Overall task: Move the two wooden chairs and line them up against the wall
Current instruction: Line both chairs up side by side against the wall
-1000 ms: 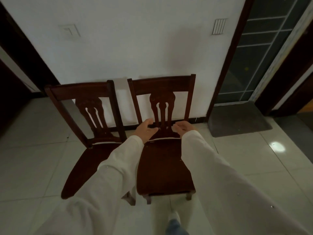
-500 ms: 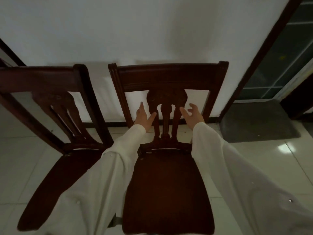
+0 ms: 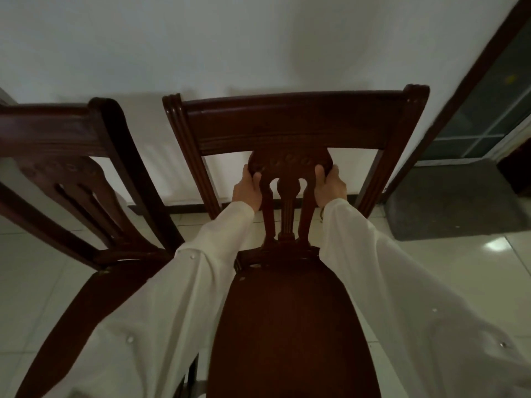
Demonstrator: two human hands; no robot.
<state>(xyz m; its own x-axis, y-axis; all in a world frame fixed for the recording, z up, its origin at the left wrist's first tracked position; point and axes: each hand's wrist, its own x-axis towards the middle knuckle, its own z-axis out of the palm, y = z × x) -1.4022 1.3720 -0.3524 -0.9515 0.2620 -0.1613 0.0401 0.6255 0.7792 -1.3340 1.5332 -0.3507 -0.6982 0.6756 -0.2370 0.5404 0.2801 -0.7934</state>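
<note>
Two dark wooden chairs stand side by side with their backs to the white wall (image 3: 258, 47). The right chair (image 3: 290, 122) fills the middle of the view, its seat running toward me. My left hand (image 3: 248, 189) grips the left edge of its carved centre back slat, and my right hand (image 3: 330, 186) grips the slat's right edge. Both arms wear white sleeves. The left chair (image 3: 74, 133) stands close beside it, tilted in the wide-angle view, with its front half hidden by my left sleeve.
A dark door frame (image 3: 465, 90) with glass panels rises at the right. A grey doormat (image 3: 451, 202) lies on the pale tiled floor (image 3: 459, 271) in front of it. A dark skirting strip (image 3: 172, 209) runs along the wall's foot.
I have leaned closer to the right chair. My hands rose from the slat's base, opened beside it, and now clasp its carved upper part.
</note>
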